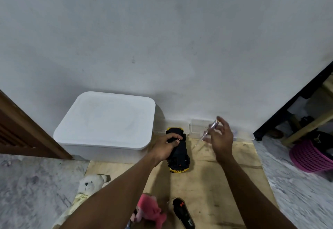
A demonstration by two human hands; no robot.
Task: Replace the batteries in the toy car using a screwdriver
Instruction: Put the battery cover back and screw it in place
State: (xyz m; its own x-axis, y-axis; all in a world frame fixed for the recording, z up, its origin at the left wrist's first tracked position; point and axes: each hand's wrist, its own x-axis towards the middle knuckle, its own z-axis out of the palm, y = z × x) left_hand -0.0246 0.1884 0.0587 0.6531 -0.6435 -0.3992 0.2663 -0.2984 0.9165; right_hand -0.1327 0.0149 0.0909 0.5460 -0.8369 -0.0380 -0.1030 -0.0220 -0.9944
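Note:
The toy car (180,154) lies upside down on a plywood board (225,183), black underside up, yellow body showing at both ends. My left hand (168,145) grips its far half from the left side. My right hand (220,138) hovers to the right of the car, above the board. It holds a screwdriver (209,130) with a clear handle in its fingertips. The thin shaft points down and left and stays clear of the car. No batteries are visible.
A white lidded storage box (106,122) stands left of the car against the wall. A black remote control (183,213), a pink plush toy (149,210) and a white teddy bear (90,185) lie near me. A pink basket (306,156) is at right.

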